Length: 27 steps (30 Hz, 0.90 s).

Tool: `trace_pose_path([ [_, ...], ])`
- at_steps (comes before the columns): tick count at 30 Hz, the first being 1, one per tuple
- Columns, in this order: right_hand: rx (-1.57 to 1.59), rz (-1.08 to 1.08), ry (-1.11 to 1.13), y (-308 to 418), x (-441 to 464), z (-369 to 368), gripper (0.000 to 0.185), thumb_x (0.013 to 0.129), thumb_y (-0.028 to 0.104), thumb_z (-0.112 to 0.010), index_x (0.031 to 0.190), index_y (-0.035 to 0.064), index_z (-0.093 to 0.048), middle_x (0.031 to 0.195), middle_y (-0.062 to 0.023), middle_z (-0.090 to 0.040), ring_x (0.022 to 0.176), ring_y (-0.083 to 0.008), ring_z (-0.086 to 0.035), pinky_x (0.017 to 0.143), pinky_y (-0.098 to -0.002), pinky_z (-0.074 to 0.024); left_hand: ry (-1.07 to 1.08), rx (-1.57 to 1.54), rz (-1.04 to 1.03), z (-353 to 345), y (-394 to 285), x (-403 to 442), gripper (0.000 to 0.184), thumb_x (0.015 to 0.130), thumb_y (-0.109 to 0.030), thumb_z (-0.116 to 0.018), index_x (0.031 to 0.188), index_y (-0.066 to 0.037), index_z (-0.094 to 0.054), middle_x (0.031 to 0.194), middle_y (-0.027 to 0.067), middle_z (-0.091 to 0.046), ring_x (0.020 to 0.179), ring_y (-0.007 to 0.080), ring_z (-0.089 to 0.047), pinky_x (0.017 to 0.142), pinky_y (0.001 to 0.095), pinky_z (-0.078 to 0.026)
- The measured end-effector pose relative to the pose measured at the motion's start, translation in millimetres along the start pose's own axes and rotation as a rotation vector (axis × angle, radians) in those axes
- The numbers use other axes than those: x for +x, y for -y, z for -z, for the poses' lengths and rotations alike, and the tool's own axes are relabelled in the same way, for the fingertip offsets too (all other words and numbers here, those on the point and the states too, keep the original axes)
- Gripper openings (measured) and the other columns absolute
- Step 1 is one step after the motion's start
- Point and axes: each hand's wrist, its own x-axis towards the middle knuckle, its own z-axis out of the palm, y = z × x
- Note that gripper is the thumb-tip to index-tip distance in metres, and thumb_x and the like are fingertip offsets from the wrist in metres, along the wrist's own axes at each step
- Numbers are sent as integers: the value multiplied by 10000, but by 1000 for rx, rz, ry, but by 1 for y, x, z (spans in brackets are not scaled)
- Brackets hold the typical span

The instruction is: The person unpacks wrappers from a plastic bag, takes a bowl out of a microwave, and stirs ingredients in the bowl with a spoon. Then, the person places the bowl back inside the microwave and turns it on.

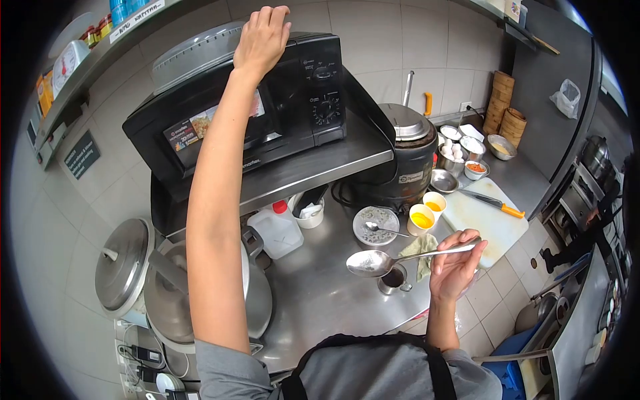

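Observation:
My right hand (455, 263) is closed around the handle of a large metal spoon (371, 264), whose bowl points left and carries a whitish residue. Below the spoon, a small metal cup (393, 279) holds dark liquid. A greenish cloth (425, 257) lies behind the spoon's handle. My left hand (263, 40) is raised high at the top of the black microwave (287, 93), beside a grey translucent plastic cover (193, 57). Its fingers look apart and slightly bent, with nothing visible in them; the fingertips are partly out of sight.
The counter (320, 307) holds yellow-filled cups (421, 219), a lidded tub with a small spoon (377, 227), a plastic jug (277, 230) and a cutting board (497, 230) with a knife (500, 205). A large cooker (400, 167) and pots (123, 267) stand nearby. A person's leg shows far right.

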Motion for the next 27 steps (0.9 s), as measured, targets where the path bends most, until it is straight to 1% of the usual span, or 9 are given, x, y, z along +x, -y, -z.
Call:
trace_pose_path([
  [3,33,-43,4,-8,6,-4,401,1009,435,-231,965,73,-398,723,-197,-566,358,-169,-447,320,-216,-366,139,-55,51,7,-2,0,252,874,-158,-514,1103,-63,-470,1004,152,-492,983,325,-485,840,410,-423],
  [7,63,-58,74,-16,14,-11,407,1011,434,-226,964,70,-401,730,-199,-571,359,-167,-450,324,-219,-369,160,-83,51,3,2,-3,260,894,-150,-484,1133,-54,-455,1049,175,-490,1022,347,-472,883,418,-416],
  [11,72,-73,62,-24,12,-10,408,1009,438,-234,968,70,-405,737,-196,-577,365,-163,-458,333,-221,-387,156,-130,35,1,4,-4,255,896,-133,-484,1134,-46,-455,1053,183,-490,1026,353,-466,910,421,-399],
  [17,67,-106,6,-31,10,-5,410,1008,443,-240,970,71,-410,735,-189,-579,372,-158,-462,336,-224,-399,144,-123,10,1,3,-4,251,891,-127,-497,1124,-42,-460,1049,182,-497,1028,350,-467,917,419,-393],
  [20,16,-86,-1,-30,9,-13,404,1013,434,-241,952,79,-424,730,-142,-569,354,-122,-399,320,-191,-312,136,-123,8,1,3,-5,252,889,-125,-503,1123,-43,-461,1056,179,-499,1037,347,-467,924,417,-388],
  [23,83,-111,3,-29,9,-5,415,1005,452,-243,969,74,-410,735,-183,-584,377,-159,-474,338,-227,-404,152,-115,22,2,3,-4,251,890,-126,-502,1123,-44,-462,1065,179,-501,1042,349,-465,925,417,-387],
  [27,85,-125,-17,-29,7,-1,406,999,468,-250,969,97,-414,748,-185,-594,389,-163,-494,343,-232,-410,159,-106,27,8,-3,-3,234,893,-130,-501,1108,-41,-471,1076,181,-510,1043,351,-466,923,418,-386],
])
